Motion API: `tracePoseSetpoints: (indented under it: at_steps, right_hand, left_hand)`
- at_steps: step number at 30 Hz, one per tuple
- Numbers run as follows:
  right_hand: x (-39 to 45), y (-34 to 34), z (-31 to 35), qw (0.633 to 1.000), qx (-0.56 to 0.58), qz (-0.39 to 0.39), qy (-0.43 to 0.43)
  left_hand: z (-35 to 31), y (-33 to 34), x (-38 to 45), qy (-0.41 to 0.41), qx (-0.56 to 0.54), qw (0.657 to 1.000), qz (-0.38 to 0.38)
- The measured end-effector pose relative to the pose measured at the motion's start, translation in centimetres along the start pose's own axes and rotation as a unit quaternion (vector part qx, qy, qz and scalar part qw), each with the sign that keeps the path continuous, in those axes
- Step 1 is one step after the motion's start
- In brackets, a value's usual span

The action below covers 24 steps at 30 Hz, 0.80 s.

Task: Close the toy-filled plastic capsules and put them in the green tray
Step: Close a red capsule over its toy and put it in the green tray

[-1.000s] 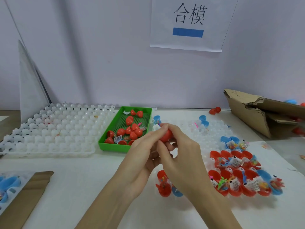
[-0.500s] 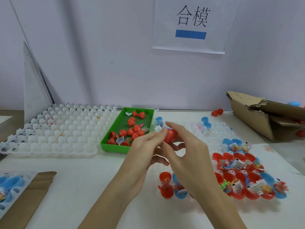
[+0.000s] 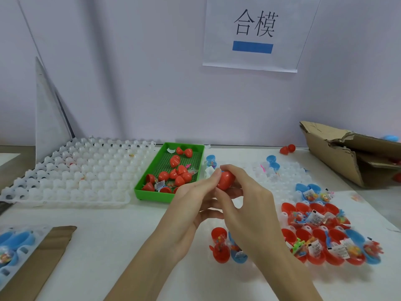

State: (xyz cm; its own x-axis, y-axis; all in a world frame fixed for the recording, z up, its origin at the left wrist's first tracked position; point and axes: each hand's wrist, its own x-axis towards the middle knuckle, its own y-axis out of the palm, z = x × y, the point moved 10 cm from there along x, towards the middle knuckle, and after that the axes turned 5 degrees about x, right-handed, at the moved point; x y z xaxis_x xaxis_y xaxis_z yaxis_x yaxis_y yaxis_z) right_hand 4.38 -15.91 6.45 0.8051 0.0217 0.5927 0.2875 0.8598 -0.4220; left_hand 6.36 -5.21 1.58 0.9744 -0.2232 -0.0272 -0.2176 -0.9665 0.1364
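A white table point(image 3: 108, 235) runs up to a pale lilac wall, where a paper sign point(image 3: 252, 33) with two black characters and a blue bar hangs.

Head view: since half a second ago the red capsule point(image 3: 225, 180) has turned a little between the fingers and more of its glossy shell shows; both hands sit almost where they were, raised above the table. The left hand point(image 3: 193, 205) pinches the capsule from the left with thumb and forefinger, and the right hand point(image 3: 245, 205) curls over it from the right, fingers wrapped around the shell. The capsule looks closed, egg-shaped, with a faint seam across it.

It is held just right of the green tray point(image 3: 169, 195), which already holds a scatter of red capsules. Open red and blue capsule halves point(image 3: 314, 233) with toys and paper slips sit in a clear holder to the right. An empty white moulded tray point(image 3: 76, 177) lies left of the green one, and a torn cardboard box point(image 3: 351, 153) sits far right.
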Motion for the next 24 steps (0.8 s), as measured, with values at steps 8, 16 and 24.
tracePoseSetpoints:
  at_steps: [8, 16, 24]
  right_hand:
    - [0.11, -0.23, -0.03, 1.000, -0.004, -0.002, 0.003]
    - [0.19, -0.10, -0.41, 1.000, -0.012, 0.007, 0.023]
    - [0.01, -0.08, 0.17, 1.000, 0.002, 0.000, 0.011]
  left_hand:
    - [-0.35, 0.08, 0.04, 0.012, 0.008, 1.000, 0.007]
    - [-0.09, 0.22, 0.10, 0.006, 0.016, 1.000, -0.004]
    - [0.01, 0.51, 0.15, -0.002, -0.022, 1.000, 0.001]
